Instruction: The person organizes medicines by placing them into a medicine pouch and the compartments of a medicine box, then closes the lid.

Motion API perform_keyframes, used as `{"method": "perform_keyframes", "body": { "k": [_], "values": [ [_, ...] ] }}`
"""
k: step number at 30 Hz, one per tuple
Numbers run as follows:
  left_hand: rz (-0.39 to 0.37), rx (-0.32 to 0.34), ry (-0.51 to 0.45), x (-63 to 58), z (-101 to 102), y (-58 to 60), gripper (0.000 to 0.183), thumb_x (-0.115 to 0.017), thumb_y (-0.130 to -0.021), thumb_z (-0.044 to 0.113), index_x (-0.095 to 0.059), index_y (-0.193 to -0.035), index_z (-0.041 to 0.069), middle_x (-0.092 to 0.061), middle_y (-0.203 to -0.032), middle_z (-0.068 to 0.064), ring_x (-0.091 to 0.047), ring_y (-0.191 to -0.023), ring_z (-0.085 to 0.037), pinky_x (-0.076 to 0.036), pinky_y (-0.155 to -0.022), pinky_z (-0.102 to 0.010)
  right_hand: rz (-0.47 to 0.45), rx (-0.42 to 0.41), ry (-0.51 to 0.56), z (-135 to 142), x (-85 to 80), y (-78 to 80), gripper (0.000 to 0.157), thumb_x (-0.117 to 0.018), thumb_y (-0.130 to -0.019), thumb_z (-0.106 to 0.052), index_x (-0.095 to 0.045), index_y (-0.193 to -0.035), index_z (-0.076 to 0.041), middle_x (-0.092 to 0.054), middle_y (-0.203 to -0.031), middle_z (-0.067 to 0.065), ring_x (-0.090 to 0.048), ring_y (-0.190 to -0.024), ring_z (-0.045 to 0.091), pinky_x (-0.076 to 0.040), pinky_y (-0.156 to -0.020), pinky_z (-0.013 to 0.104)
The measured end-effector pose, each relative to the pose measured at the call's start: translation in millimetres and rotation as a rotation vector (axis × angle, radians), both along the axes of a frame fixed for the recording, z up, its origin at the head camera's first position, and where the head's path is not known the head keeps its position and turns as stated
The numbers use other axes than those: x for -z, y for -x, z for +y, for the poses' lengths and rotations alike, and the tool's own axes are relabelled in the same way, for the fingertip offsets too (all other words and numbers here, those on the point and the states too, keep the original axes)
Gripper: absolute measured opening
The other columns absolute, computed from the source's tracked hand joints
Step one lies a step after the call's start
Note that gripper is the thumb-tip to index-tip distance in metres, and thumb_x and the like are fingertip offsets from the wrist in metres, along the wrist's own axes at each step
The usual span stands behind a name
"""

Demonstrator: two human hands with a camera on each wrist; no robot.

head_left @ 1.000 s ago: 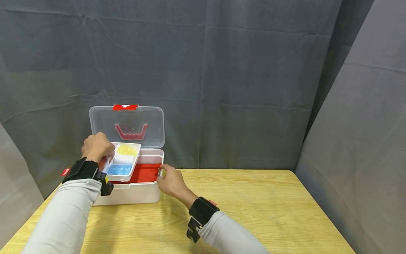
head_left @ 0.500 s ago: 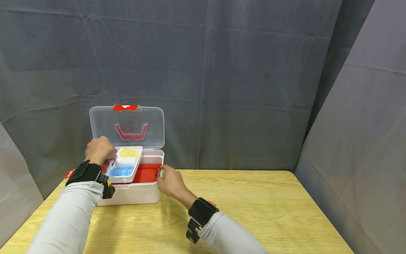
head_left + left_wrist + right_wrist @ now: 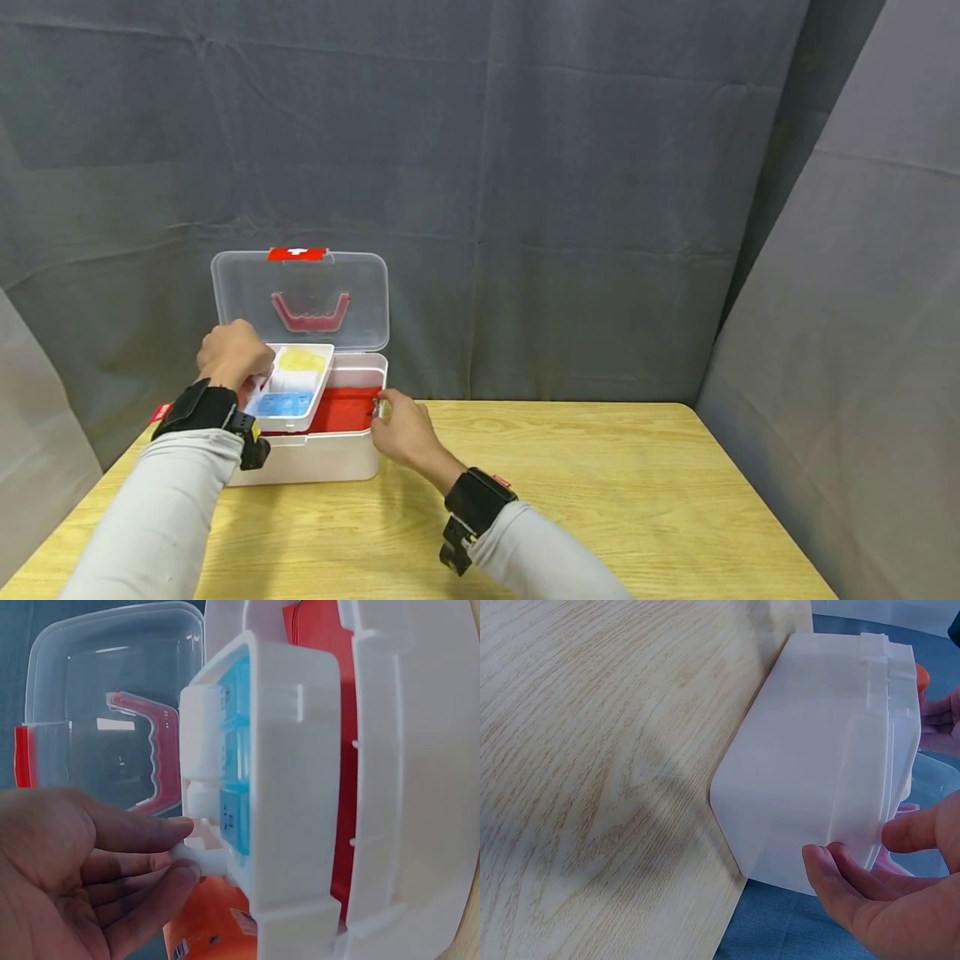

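My left hand [image 3: 235,354] pinches a white piece [image 3: 212,861] at the inner tray [image 3: 300,422] between thumb and fingertips. This white tray sits at the top of the left part of a white first-aid box [image 3: 322,458]. Inside the tray are a blue pill organizer [image 3: 285,404] and a yellow item [image 3: 302,359]. Below it, a red pouch [image 3: 347,410] lies in the box, and an orange item [image 3: 214,919] shows under the left fingers. My right hand [image 3: 405,427] grips the box's right rim, thumb on one side and fingers on the other.
The box's clear lid [image 3: 360,292] stands raised behind it, with a pink-red handle [image 3: 311,322] and a red latch [image 3: 297,254]. A wooden table [image 3: 600,483] extends to the right. Grey curtains [image 3: 600,208] hang behind and at both sides.
My left hand and the tray moved down and slightly right, then edged back a little to the left. My right hand keeps its hold on the box rim.
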State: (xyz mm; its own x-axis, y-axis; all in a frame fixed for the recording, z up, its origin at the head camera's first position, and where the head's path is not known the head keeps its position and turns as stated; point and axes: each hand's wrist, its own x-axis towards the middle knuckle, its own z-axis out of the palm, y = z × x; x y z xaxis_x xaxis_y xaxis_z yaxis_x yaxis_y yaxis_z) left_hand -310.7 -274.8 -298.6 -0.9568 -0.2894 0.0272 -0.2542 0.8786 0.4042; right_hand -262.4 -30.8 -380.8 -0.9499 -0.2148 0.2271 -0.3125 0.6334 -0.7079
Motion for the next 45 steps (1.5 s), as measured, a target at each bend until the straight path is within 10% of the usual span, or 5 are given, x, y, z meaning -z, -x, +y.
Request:
{"method": "perform_keyframes", "body": {
  "k": [17, 45],
  "values": [
    [-0.053, 0.012, -0.099, 5.6, 1, 3.2, 0.026, -0.067, -0.08, 0.009, -0.066, -0.093, -0.013, -0.055, -0.076, -0.021, -0.058, -0.06, -0.029, -0.049, -0.046, -0.026, 0.03, 0.007, -0.03, -3, -0.2, -3.3, 0.042, -0.055, -0.089, -0.003, -0.063, -0.13, 0.001, -0.072, -0.121, 0.015, -0.068, -0.106, 0.035, -0.057, -0.087, 0.039],
    [-0.045, -0.044, -0.064, 16.9, -15, -5.3, 0.022, -0.07, -0.079, 0.012, -0.066, -0.083, -0.01, -0.055, -0.075, -0.021, -0.057, -0.072, -0.036, -0.046, -0.055, -0.035, 0.021, 0.011, -0.02, -4, 0.9, -5.3, 0.042, -0.055, -0.09, -0.005, -0.062, -0.131, 0.0, -0.071, -0.123, 0.014, -0.067, -0.111, 0.036, -0.056, -0.092, 0.041]
  ]
}}
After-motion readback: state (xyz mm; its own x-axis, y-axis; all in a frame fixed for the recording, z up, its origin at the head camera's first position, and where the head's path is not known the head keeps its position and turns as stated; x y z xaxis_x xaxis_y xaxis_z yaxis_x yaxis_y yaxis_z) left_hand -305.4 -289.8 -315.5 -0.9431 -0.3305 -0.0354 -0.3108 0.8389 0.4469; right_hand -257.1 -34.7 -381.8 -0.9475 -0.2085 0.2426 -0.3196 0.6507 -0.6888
